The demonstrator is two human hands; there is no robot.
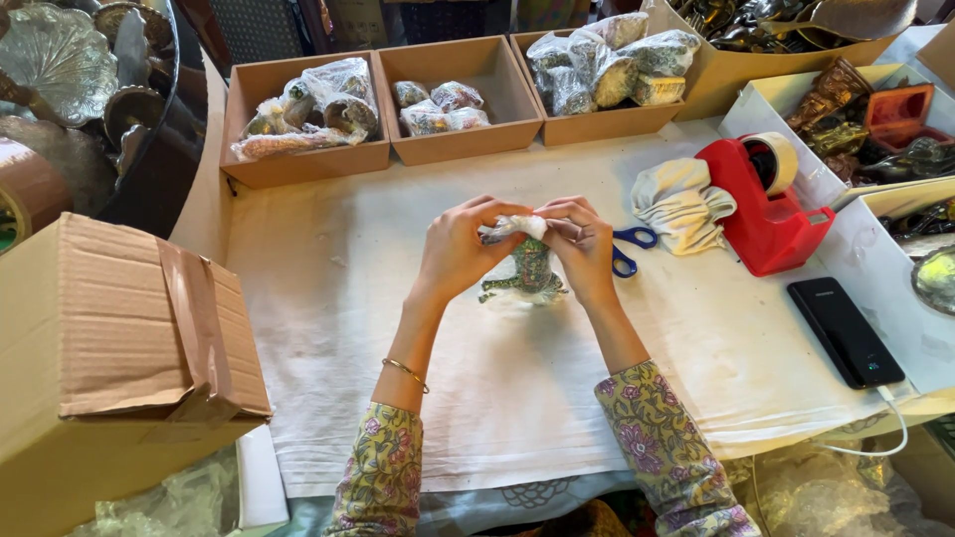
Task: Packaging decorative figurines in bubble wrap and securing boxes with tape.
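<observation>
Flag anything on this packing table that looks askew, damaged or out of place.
Little stands out. The closed cardboard box at the left has a brown tape strip puckered and lifting near its corner. Blue-handled scissors lie half hidden behind the right hand. Both hands pinch a clear bag around a small green figurine; the left hand grips its gathered top.

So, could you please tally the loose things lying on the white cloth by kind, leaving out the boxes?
Wrapped figurine, held by left hand and right hand: 1
Blue-handled scissors: 1
Crumpled cloth: 1
Red tape dispenser: 1
Black phone: 1
Total: 5
</observation>
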